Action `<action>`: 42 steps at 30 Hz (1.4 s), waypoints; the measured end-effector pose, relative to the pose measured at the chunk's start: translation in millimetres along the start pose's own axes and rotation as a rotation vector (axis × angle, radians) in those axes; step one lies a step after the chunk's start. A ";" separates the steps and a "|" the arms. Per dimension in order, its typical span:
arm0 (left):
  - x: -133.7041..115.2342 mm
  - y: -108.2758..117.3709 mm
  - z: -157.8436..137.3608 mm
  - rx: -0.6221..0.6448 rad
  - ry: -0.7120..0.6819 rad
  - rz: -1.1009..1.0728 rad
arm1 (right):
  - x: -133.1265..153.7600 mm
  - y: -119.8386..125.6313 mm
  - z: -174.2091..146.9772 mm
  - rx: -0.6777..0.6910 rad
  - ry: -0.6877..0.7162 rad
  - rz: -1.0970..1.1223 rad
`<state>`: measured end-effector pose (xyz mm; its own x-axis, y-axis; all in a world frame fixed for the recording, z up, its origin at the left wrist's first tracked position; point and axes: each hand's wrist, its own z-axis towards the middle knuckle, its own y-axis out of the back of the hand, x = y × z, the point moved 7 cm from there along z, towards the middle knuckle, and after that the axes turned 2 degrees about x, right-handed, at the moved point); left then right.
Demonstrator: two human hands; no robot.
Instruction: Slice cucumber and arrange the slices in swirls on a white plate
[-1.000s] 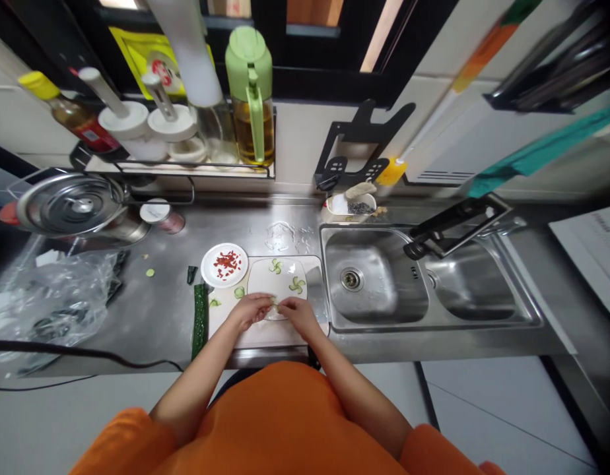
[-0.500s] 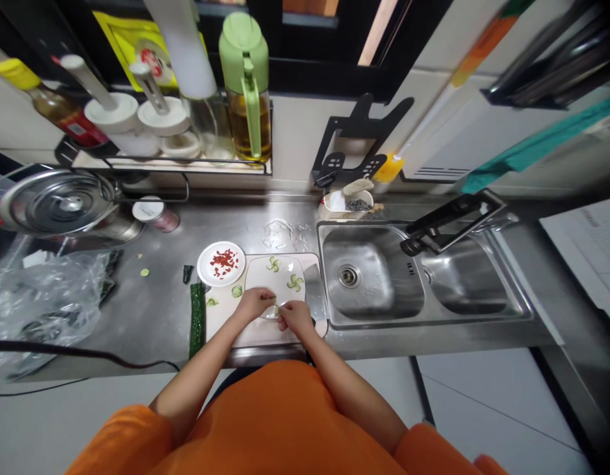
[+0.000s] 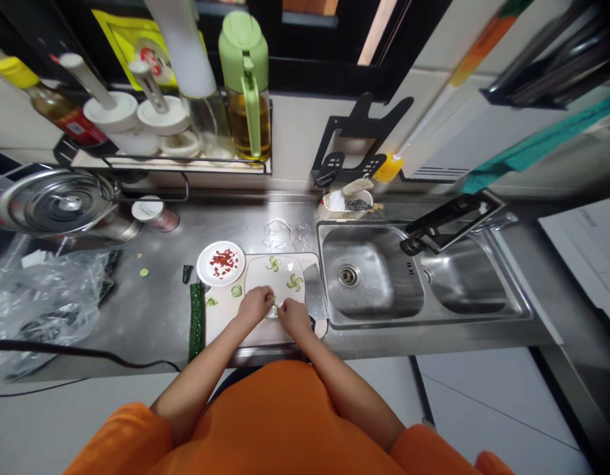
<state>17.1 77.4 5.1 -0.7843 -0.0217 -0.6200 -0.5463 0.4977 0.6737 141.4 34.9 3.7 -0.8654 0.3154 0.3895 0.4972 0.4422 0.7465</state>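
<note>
A squarish white plate (image 3: 258, 269) lies on a pale cutting board (image 3: 226, 333). On it sit two pinwheel-like arrangements of green cucumber slices, one at the top (image 3: 272, 264) and one at the right (image 3: 295, 282). Over the plate's near edge, my left hand (image 3: 255, 305) pinches a small cucumber slice (image 3: 274, 300). My right hand (image 3: 294, 316) is closed just beside it, fingertips together; what they hold is too small to make out. Another bit of cucumber (image 3: 275, 309) shows on the plate between my hands. Left of the plate, more cucumber slices (image 3: 236, 290) rest on the board.
A cut cucumber (image 3: 197, 323) lies along the board's left edge, its end piece (image 3: 187, 274) above. A round white plate (image 3: 206, 264) holds chopped red pieces. The double sink (image 3: 369, 270) is at right, plastic bags (image 3: 52, 297) at left. A knife handle (image 3: 312, 323) shows beside my right hand.
My right hand has lifted slightly and its fingers have closed up more. My left hand has shifted up a little. The plates and food on the counter stay put.
</note>
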 end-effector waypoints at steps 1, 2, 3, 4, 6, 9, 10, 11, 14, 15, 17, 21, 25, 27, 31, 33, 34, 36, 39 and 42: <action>0.5 1.3 -1.1 -0.025 -0.012 0.016 | 0.3 0.8 -2.6 -0.006 0.023 -0.019; 0.9 3.3 -2.6 -0.054 -0.033 0.029 | 0.5 1.5 -5.3 -0.013 0.055 -0.038; 0.9 5.5 -4.7 -0.082 -0.069 0.039 | 1.1 2.4 -8.3 -0.027 0.102 -0.058; 0.2 7.4 -7.2 -0.104 -0.120 0.049 | 2.3 3.5 -11.6 -0.048 0.166 -0.079; -2.7 9.6 -13.8 -0.124 -0.258 0.072 | 6.8 5.4 -20.0 -0.102 0.339 -0.116; -6.6 8.2 -25.2 -0.120 -0.456 0.119 | 11.7 4.9 -33.2 -0.161 0.560 -0.146; -7.0 6.4 -28.3 -0.109 -0.500 0.137 | 11.7 3.7 -36.0 -0.166 0.591 -0.156; -6.9 4.1 -30.7 -0.092 -0.527 0.157 | 11.2 2.3 -37.7 -0.167 0.602 -0.168; -4.2 -3.9 -34.1 -0.030 -0.534 0.218 | 10.2 -3.1 -39.8 -0.141 0.603 -0.202; -3.1 -5.9 -34.6 -0.014 -0.525 0.236 | 10.1 -4.6 -39.9 -0.132 0.601 -0.211; -1.4 -9.0 -36.0 0.006 -0.509 0.266 | 9.5 -6.5 -40.0 -0.123 0.598 -0.226; 0.1 -13.2 -40.5 0.022 -0.494 0.317 | 8.6 -7.5 -39.6 -0.132 0.601 -0.247; 1.2 -16.0 -44.9 0.013 -0.470 0.343 | 8.3 -8.8 -39.4 -0.130 0.598 -0.255; 1.6 -16.2 -46.1 0.004 -0.461 0.341 | 8.0 -9.4 -39.4 -0.132 0.598 -0.255; 2.6 -15.8 -46.3 -0.001 -0.456 0.328 | 7.2 -10.1 -39.7 -0.139 0.613 -0.255; 2.9 -15.4 -46.1 0.000 -0.461 0.323 | 6.7 -10.3 -39.9 -0.134 0.619 -0.258; 2.9 -15.3 -46.0 0.002 -0.466 0.321 | 6.6 -10.3 -40.1 -0.130 0.621 -0.260; 2.9 -15.1 -46.0 0.003 -0.468 0.319 | 6.7 -9.7 -40.7 -0.125 0.621 -0.266; 2.9 -14.7 -46.1 0.004 -0.459 0.316 | 7.1 -8.2 -41.3 -0.122 0.613 -0.275; 2.8 -14.6 -46.7 0.010 -0.451 0.312 | 8.2 -7.5 -41.3 -0.122 0.612 -0.276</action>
<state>9.2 29.6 12.3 -0.7035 0.5015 -0.5036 -0.3028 0.4295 0.8508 128.0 -0.5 23.7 -0.8570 -0.3433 0.3844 0.2734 0.3294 0.9037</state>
